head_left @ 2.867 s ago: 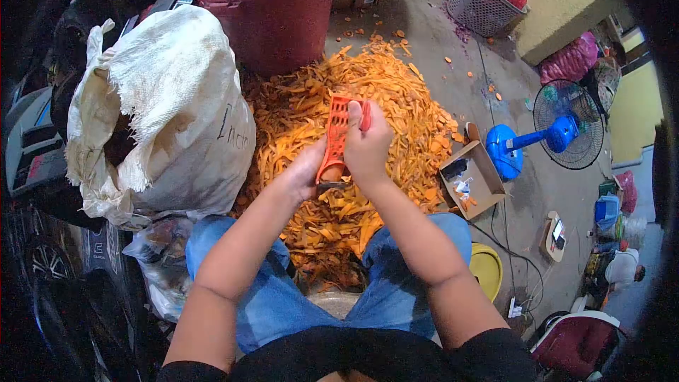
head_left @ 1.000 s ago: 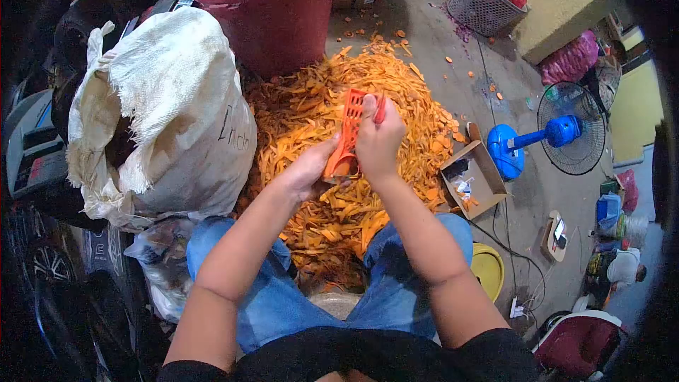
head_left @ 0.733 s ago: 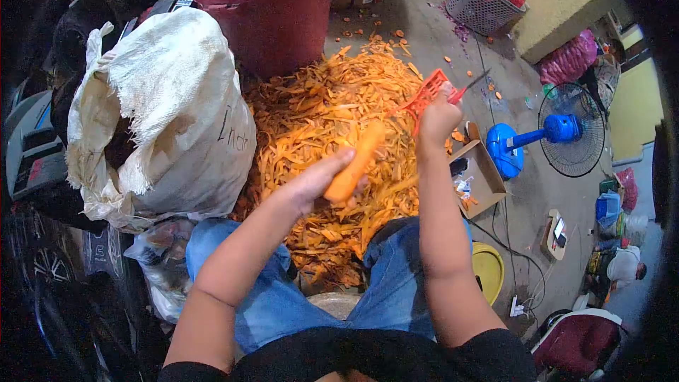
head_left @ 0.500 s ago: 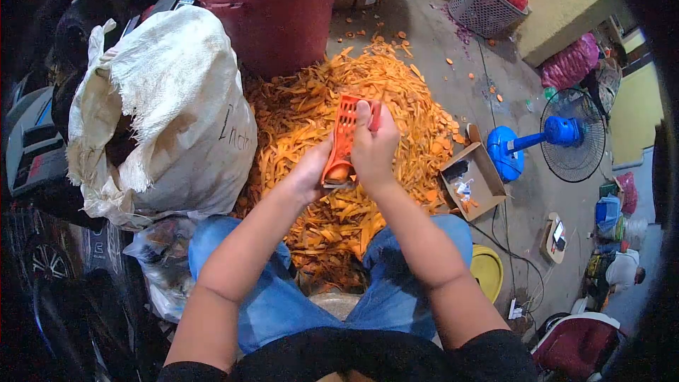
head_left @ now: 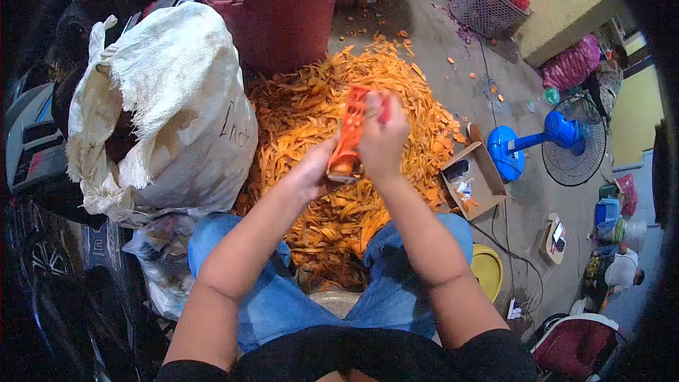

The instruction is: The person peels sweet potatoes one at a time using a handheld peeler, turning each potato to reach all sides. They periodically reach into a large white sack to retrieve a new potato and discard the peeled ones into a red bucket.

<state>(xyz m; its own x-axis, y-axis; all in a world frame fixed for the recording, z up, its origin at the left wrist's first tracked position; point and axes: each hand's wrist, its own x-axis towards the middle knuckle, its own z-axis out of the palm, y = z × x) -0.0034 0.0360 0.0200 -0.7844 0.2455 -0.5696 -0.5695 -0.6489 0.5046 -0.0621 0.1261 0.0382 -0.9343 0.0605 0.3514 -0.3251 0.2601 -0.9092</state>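
Note:
An orange-red slotted tool (head_left: pixel 348 127) with a handle is tilted over a large heap of orange peelings (head_left: pixel 304 155). My right hand (head_left: pixel 383 138) is wrapped round its red handle. On the tool's other side, my left hand (head_left: pixel 316 168) is closed near the lower end; a piece of carrot (head_left: pixel 344 168) shows there beside it, partly hidden by the tool. The fingers of my left hand are mostly hidden behind the tool and the carrot.
A white woven sack (head_left: pixel 173 106) stands left, with a large red tub (head_left: pixel 265 14) behind the heap. On the right are an open cardboard box (head_left: pixel 477 180), a blue fan (head_left: pixel 507 152) and a yellow lid (head_left: pixel 486 272). A grey basket (head_left: pixel 488 6) stands at the back.
My right hand and the tool's upper end have shifted slightly right and up. The tool leans more to the right. Its slots are now blurred.

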